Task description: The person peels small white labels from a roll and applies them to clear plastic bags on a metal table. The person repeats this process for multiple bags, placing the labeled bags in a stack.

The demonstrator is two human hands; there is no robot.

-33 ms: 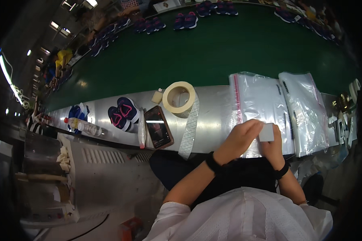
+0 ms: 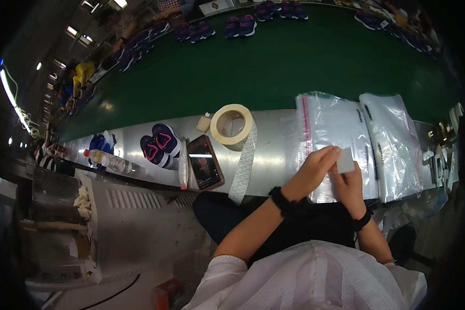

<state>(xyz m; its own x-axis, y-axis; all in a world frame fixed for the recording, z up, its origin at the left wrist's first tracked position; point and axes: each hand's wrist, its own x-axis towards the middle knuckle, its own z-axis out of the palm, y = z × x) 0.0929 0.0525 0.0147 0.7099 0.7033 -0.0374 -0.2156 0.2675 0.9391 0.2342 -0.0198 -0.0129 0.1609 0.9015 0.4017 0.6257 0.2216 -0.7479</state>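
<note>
My left hand (image 2: 315, 168) and my right hand (image 2: 350, 187) meet over the steel bench (image 2: 276, 139), both pinching one small white rectangular piece (image 2: 345, 159). They hover above a stack of clear zip bags with a red strip (image 2: 329, 121). A second stack of clear bags (image 2: 392, 137) lies just to its right. Each wrist wears a black band. Left of my hands stands a roll of white backing tape (image 2: 232, 124), and its loose strip (image 2: 244, 168) hangs over the bench's near edge.
A phone (image 2: 205, 163) lies face up beside the strip. A pair of small navy and pink shoes (image 2: 160, 144) and a water bottle (image 2: 109, 161) sit further left. Behind the bench runs a green conveyor (image 2: 274, 67) carrying more shoes (image 2: 240, 26).
</note>
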